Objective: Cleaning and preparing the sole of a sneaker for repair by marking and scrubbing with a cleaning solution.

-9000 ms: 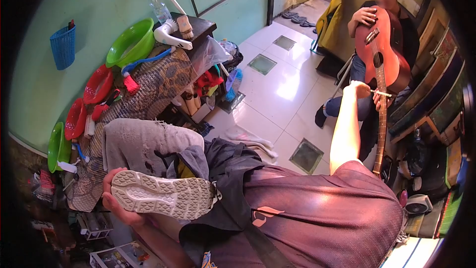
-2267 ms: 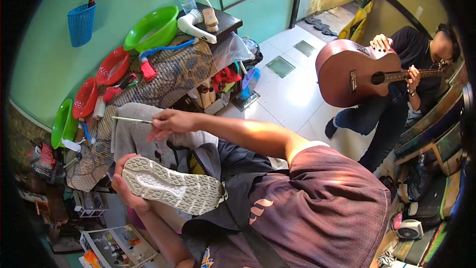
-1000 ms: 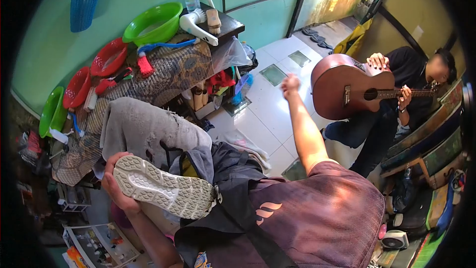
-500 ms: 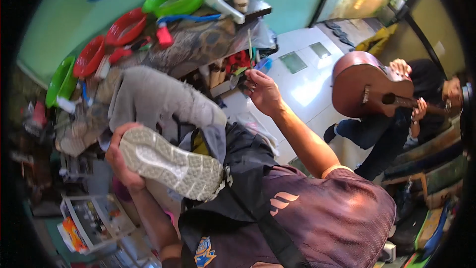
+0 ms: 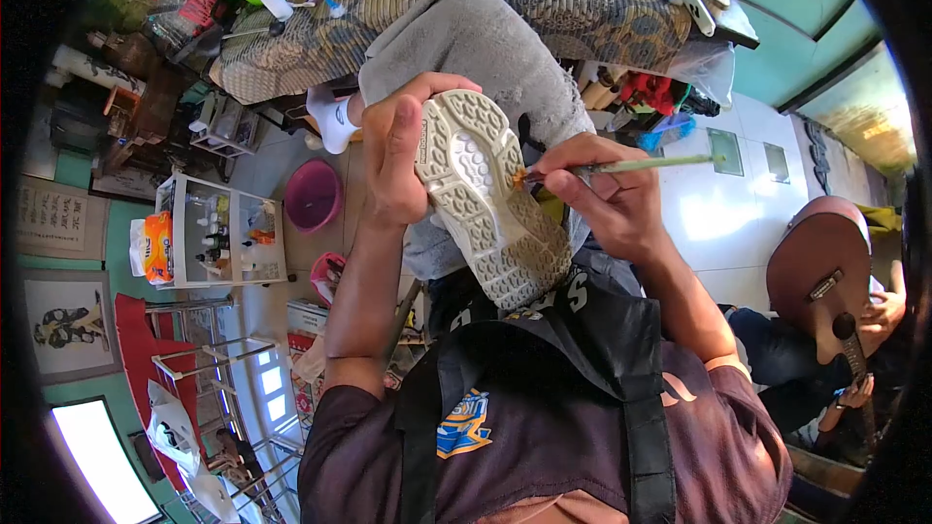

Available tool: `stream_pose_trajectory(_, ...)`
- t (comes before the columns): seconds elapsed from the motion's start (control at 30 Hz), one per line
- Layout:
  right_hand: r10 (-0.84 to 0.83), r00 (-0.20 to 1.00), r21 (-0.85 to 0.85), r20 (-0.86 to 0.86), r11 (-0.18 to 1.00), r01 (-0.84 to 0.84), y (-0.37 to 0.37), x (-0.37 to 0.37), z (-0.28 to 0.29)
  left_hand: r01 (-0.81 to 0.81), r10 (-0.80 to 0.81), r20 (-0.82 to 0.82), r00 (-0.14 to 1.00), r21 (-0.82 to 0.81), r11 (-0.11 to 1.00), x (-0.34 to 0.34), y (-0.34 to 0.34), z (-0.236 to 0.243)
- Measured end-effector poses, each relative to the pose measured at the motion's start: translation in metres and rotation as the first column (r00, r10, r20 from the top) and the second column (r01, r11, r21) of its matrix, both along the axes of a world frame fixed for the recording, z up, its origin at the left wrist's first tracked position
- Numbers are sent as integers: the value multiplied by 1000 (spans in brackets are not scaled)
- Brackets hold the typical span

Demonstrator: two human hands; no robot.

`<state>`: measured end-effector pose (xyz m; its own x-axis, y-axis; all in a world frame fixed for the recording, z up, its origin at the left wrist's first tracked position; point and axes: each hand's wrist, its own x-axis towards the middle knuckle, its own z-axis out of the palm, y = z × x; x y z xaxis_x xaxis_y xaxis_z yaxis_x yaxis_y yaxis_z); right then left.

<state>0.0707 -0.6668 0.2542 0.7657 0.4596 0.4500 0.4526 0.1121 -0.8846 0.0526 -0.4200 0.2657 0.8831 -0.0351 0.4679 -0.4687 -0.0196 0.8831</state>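
Head view: left hand [image 5: 398, 155] clamped on the upper-left edge of a pale shoe [image 5: 478, 204], sole facing the camera, held above the lap beside grey trousers [image 5: 461, 34]. Right hand [image 5: 614, 196] pinches a thin green-handled brush [image 5: 652, 164] between thumb and fingers, its orange bristles [image 5: 520, 178] at the sole's right edge; can't tell whether they touch. Shoe's lower end is near the black apron [image 5: 549, 354].

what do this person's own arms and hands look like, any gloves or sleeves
The left hand and right hand are bare, with no gloves or wristwatch showing. The short sleeves are dark maroon, leaving the forearms uncovered.
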Motion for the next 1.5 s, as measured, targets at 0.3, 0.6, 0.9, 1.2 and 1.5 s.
stream_pose_trajectory(0.3,-12,978,-10,207,1000,14,3,-2,-17,0,-36,-143,989,-246,969,2,-10,-6)
stream_pose_trajectory(0.6,-50,987,120,152,992,32,1,-6,-23,-130,125,-81,989,-59,990,-4,-25,5)
stream_pose_trajectory(0.9,26,999,126,40,992,-31,2,-5,-27,-118,110,-79,991,-102,988,-4,-19,2)
stream_pose_trajectory(1.2,35,999,277,27,960,-41,9,-5,-37,-137,122,-115,986,-133,981,-5,-16,0)
stream_pose_trajectory(1.5,116,989,217,-92,972,-94,3,-7,-33,-168,159,-84,984,-117,979,-5,-22,1)
